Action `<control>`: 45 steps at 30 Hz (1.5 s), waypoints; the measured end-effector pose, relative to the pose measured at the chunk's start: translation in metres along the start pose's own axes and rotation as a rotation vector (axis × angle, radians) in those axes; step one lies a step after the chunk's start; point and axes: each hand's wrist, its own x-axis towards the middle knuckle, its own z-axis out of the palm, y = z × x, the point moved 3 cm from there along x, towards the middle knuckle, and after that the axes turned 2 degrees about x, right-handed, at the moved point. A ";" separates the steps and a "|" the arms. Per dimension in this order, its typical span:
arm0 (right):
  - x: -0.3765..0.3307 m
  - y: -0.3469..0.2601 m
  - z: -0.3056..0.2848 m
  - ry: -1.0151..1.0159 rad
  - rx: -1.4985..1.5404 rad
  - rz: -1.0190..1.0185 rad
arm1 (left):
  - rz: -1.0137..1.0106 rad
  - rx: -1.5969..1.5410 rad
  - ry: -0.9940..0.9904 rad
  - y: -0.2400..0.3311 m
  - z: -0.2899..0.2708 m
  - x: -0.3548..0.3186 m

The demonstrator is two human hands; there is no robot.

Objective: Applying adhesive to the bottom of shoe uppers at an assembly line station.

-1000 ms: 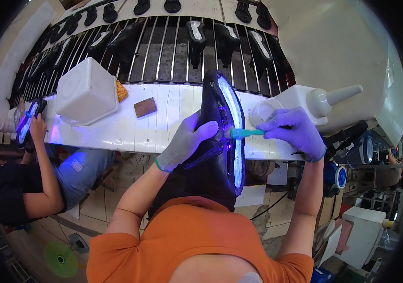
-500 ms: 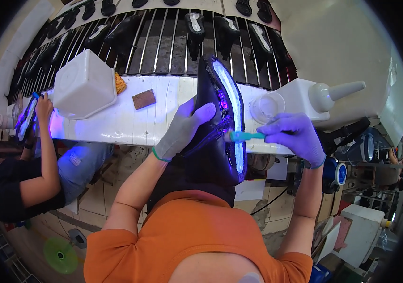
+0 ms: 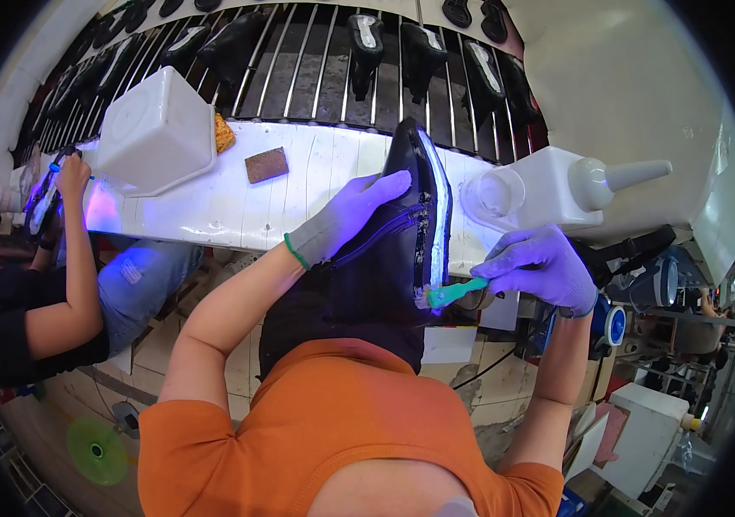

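A black boot (image 3: 397, 233) is held tilted in front of me, its sole edge turned to the right. Along that sole runs a band glowing bluish white under violet light. My left hand (image 3: 354, 211), in a pale glove with a green cuff, is closed round the boot's upper. Between the fingers of my gloved right hand (image 3: 544, 269) is a small green-handled brush (image 3: 459, 292). Its bristles touch the sole's near end, at the lower edge of the boot. The left fingers behind the boot are hidden.
A white bench (image 3: 316, 198) bears a square white container (image 3: 156, 133), a brown block (image 3: 266, 165), a clear cup (image 3: 498, 191) and a white nozzled bottle (image 3: 557, 185). Beyond it, boots lie on a roller rack (image 3: 307, 73). At left, another person's hand (image 3: 73, 177) works on a shoe.
The brush has moved down the sole from its middle part to the near end. My left hand has turned the boot, so less of the sole's face shows.
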 end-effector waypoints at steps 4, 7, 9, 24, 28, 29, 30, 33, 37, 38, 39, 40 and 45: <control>0.008 0.002 -0.001 -0.034 0.044 -0.014 | -0.184 -0.067 -0.027 -0.017 -0.003 0.004; 0.014 0.001 -0.001 -0.081 0.080 -0.019 | -0.301 -0.222 -0.078 -0.033 0.007 0.002; 0.018 -0.002 -0.001 -0.087 0.119 0.024 | -0.337 -0.246 -0.104 -0.046 0.010 0.002; 0.038 0.002 -0.003 -0.126 0.093 -0.048 | -0.351 0.180 -0.332 -0.010 0.066 -0.062; 0.042 0.005 -0.004 -0.121 0.091 -0.061 | -0.322 0.170 -0.343 -0.009 0.065 -0.063; 0.043 0.006 -0.004 -0.132 0.091 -0.088 | -0.312 0.167 -0.346 -0.009 0.065 -0.063; 0.043 0.006 -0.004 -0.144 0.090 -0.114 | -0.303 0.163 -0.349 -0.009 0.064 -0.063; 0.043 0.002 -0.005 -0.211 0.058 -0.062 | -0.278 0.152 -0.360 -0.010 0.063 -0.063; 0.037 0.000 -0.008 -0.241 0.042 0.009 | -0.246 0.137 -0.380 -0.012 0.060 -0.062; 0.035 0.002 -0.010 -0.260 0.036 -0.008 | -0.238 0.132 -0.385 -0.013 0.059 -0.062; 0.031 0.003 -0.010 -0.276 0.028 -0.029 | -0.230 0.134 -0.391 -0.014 0.060 -0.061; 0.028 0.005 -0.008 -0.271 0.027 -0.032 | -0.221 0.135 -0.398 -0.014 0.060 -0.061; 0.019 0.003 -0.001 -0.031 0.061 -0.042 | -0.182 0.135 -0.428 -0.018 0.057 -0.056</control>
